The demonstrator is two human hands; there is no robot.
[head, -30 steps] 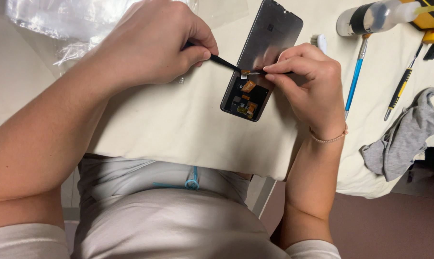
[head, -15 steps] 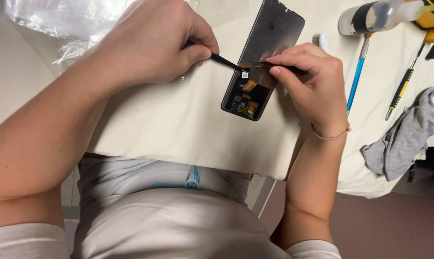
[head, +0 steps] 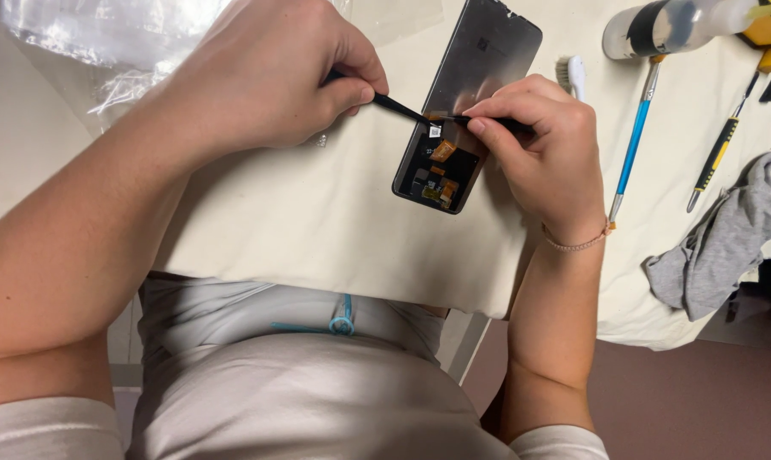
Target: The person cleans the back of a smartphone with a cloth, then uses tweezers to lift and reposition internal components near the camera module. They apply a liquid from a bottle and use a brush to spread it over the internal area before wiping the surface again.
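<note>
A dark phone display panel [head: 479, 77] lies back side up on the cream cloth-covered table [head: 317, 230], with orange flex cables and small parts showing at its near end. My left hand [head: 275, 77] grips a thin black pointed tool [head: 395, 106] whose tip meets the panel's left edge. My right hand [head: 543, 145] pinches a second thin dark tool [head: 466, 120] over the same spot, with its fingers resting on the panel's right side.
A clear plastic bag [head: 104, 43] lies at the far left. To the right lie a blue-handled tool [head: 634, 140], a black and yellow screwdriver [head: 716, 158], a small white brush [head: 573, 77], a bottle on its side [head: 675, 25] and a crumpled grey cloth [head: 726, 243].
My right hand has crept slightly up along the panel with its tool. The left hand and its tool have barely moved.
</note>
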